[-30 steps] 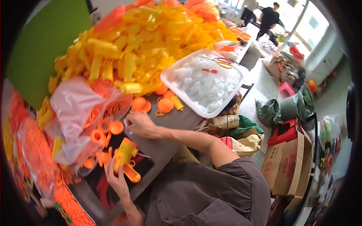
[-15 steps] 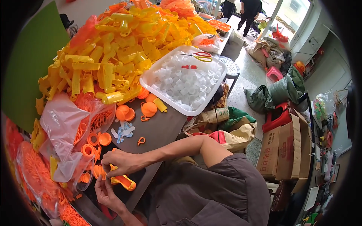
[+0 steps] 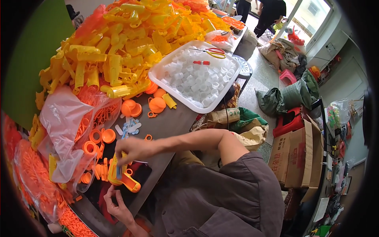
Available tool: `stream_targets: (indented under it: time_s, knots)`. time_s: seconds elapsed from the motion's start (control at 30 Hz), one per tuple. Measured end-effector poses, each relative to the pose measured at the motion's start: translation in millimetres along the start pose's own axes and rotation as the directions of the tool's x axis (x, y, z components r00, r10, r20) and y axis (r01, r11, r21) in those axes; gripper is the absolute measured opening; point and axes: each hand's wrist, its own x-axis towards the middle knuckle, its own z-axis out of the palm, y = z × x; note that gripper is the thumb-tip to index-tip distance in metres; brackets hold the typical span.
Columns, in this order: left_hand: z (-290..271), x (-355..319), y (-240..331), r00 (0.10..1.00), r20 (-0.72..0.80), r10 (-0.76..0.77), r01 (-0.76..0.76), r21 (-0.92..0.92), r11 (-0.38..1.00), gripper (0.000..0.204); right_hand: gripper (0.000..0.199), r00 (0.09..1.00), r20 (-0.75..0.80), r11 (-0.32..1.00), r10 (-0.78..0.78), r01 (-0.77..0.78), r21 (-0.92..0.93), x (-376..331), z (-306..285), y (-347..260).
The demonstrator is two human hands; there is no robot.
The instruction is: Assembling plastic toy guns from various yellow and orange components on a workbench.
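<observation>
My right hand [image 3: 136, 150], smeared by motion, is over a yellow-and-orange plastic piece [image 3: 114, 173] on the dark table mat. Its fingertips are close to the piece's upper end; whether they grip anything is unclear. A bluish strip [image 3: 119, 172] shows on the piece beneath the fingers. Beside it lies an orange, elongated plastic part [image 3: 131, 184]. Nearer to me, my left hand [image 3: 117, 205] is apart from these parts, fingers loosely bent with a gap between them and nothing visible in them. Orange round caps [image 3: 102, 170] stand in a row left of the yellow piece.
A big heap of yellow plastic shells [image 3: 118, 59] covers the far left. Right of it stands a white tray [image 3: 197, 108] of clear rings, with scissors [image 3: 215, 52] and a red-handled tool [image 3: 201, 63] on top. A plastic bag [image 3: 59, 118] of orange parts lies left; cardboard boxes [image 3: 290, 158] stand right.
My hands, together at the yellow piece before, have parted: the right has lifted up and away, the left has drawn back toward me. The bluish strip now shows on the piece.
</observation>
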Motion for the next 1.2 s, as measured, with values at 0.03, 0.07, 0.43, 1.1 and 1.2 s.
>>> stream_targets:
  time_s: [0.03, 0.07, 0.43, 1.1, 1.2]
  knots:
    - [-2.3, -1.7, -2.3, 0.999, -0.031, 0.027, -0.024, 0.092, 0.995, 0.025, 0.033, 1.0, -0.029, 1.0, 0.01, -0.009, 0.028, 1.8, -8.9, 7.1]
    - [-1.6, 1.1, -9.2, 0.993, -0.037, 0.112, -0.106, 0.138, 0.985, 0.029, 0.033, 0.986, 0.026, 0.976, 0.164, -0.166, 0.141, -0.3, -21.2, 2.2]
    - [18.0, 28.1, -17.1, 0.988, 0.042, 0.152, -0.157, 0.303, 0.94, 0.041, 0.023, 0.966, -0.075, 0.941, 0.249, -0.223, 0.254, -6.4, -18.3, 32.4]
    - [25.0, 48.6, -16.2, 0.976, -0.021, 0.216, -0.208, 0.189, 0.96, 0.022, 0.022, 0.93, -0.128, 0.938, 0.344, -0.348, -0.01, 6.2, -11.2, 23.0]
    - [26.0, 48.0, -16.7, 0.977, -0.035, 0.208, -0.2, 0.163, 0.966, 0.023, 0.025, 0.954, -0.118, 0.95, 0.275, -0.288, -0.122, 9.6, -1.8, 24.7]
